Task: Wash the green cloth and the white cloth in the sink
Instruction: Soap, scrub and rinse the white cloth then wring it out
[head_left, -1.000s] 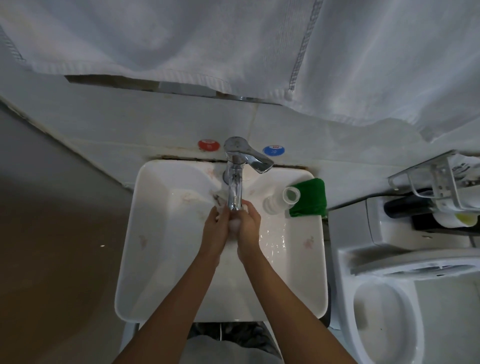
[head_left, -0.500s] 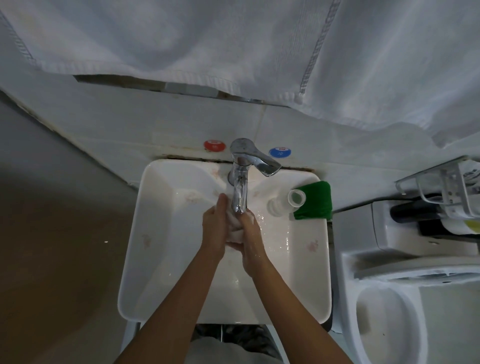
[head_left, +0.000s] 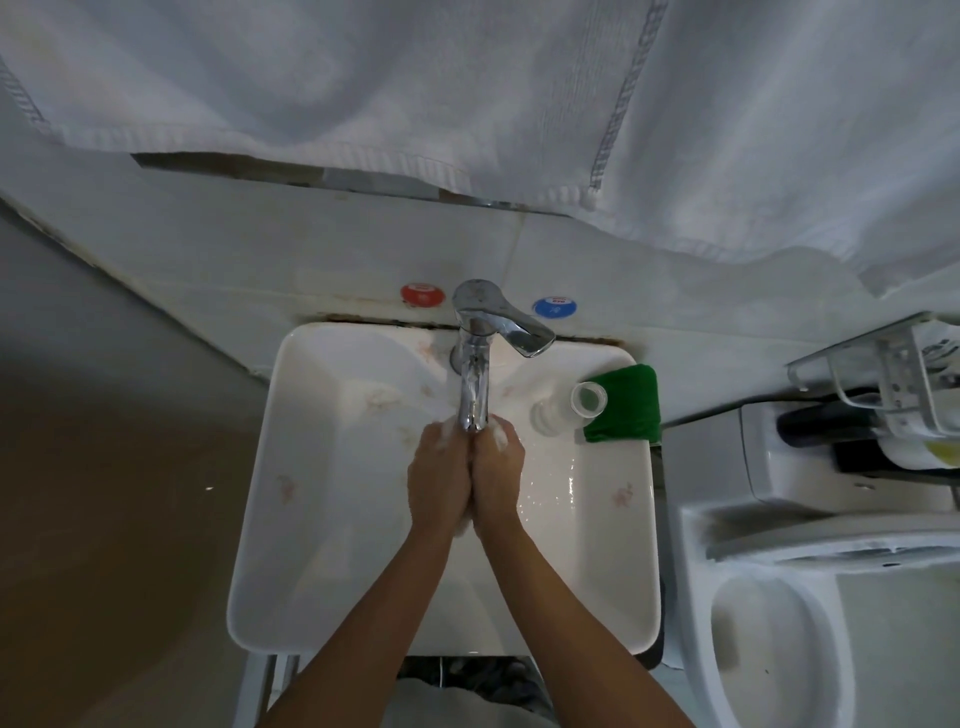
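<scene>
Pressing together under the chrome tap spout (head_left: 474, 400), the left hand (head_left: 439, 478) and right hand (head_left: 497, 475) grip a wadded white cloth (head_left: 500, 435) over the white ceramic sink (head_left: 311, 519); the folded green cloth (head_left: 626, 410) lies on its right rim, beside a clear plastic bottle (head_left: 569, 408).

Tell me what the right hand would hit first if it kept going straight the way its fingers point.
Most likely the faucet: the right hand, holding the white cloth, points toward the back of the sink, with the spout end just above its fingertips. Depth is unclear; it might pass underneath.
</scene>
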